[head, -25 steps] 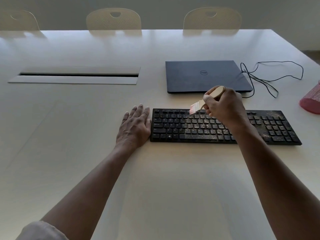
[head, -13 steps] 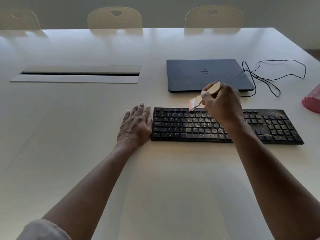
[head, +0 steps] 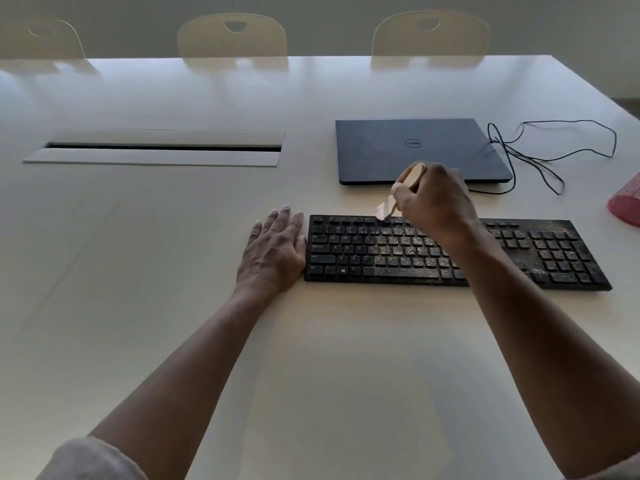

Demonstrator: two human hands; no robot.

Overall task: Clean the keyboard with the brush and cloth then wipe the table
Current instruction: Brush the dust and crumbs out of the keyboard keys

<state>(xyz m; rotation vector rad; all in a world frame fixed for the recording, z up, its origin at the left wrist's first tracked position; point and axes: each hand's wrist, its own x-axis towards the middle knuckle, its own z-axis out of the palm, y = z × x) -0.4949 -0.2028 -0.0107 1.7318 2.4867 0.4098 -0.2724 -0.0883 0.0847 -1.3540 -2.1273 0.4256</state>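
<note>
Black and speckled with pale grit, the keyboard lies flat on the white table, its left keys looking cleaner than the middle and the number pad. At its left end, toward 9 o'clock, the left hand rests palm down on the table with fingers straight and relaxed, its thumb side touching the keyboard's edge.

Over the top row of keys the right hand is curled around a small wooden-handled brush. The rounded end of the handle sticks out above the knuckles toward 12 o'clock, and the pale bristles point down toward 7 o'clock from the fist, meeting the keyboard at or just beside its far edge; motion blur hides whether they actually touch. The forearm crosses the middle of the keyboard, hiding some keys.

Beyond the hand, at 12 o'clock from the keyboard, sits a closed dark Dell laptop. A thin black cable loops on the table at its right. At 3 o'clock, cut by the frame edge, is a pink cloth, well apart from both hands. A long cable slot is set into the table toward 10 o'clock, and 3 pale chairs stand along the far side.
</note>
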